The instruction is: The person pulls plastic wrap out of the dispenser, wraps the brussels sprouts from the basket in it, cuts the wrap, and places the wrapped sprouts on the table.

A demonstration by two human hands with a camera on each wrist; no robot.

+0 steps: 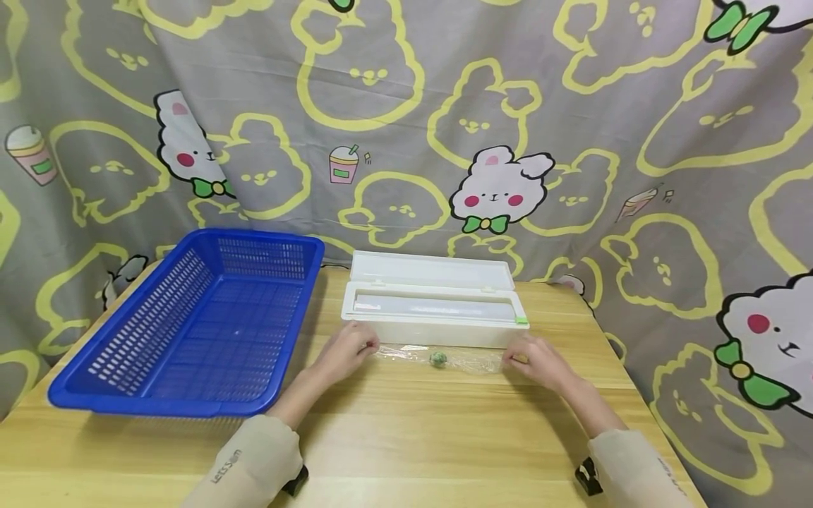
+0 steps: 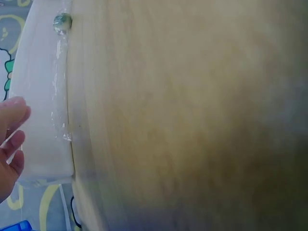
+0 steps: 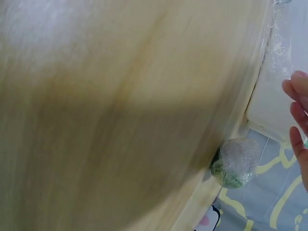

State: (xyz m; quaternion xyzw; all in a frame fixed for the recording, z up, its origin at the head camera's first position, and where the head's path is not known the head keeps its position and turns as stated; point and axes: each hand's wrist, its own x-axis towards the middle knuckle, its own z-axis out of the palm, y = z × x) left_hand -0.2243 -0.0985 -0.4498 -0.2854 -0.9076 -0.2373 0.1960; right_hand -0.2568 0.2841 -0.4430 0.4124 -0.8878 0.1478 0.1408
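A strip of clear plastic wrap (image 1: 473, 361) runs along the front of an open white wrap box (image 1: 438, 333). Near the strip's middle sits a small round green-and-white ball (image 1: 437, 359), also seen in the left wrist view at its top. My left hand (image 1: 349, 347) pinches the strip's left end with thumb and index finger, the other fingers curled. At the right end my right hand (image 1: 536, 358) pinches the film likewise. The film between the fingertips is too clear to make out fully in the wrist views.
A large blue plastic basket (image 1: 216, 339) stands on the wooden table (image 1: 444, 437) at the left. A film-wrapped greenish lump (image 3: 234, 163) shows beyond the box's end in the right wrist view. Behind the table hangs a patterned curtain (image 1: 394, 85).
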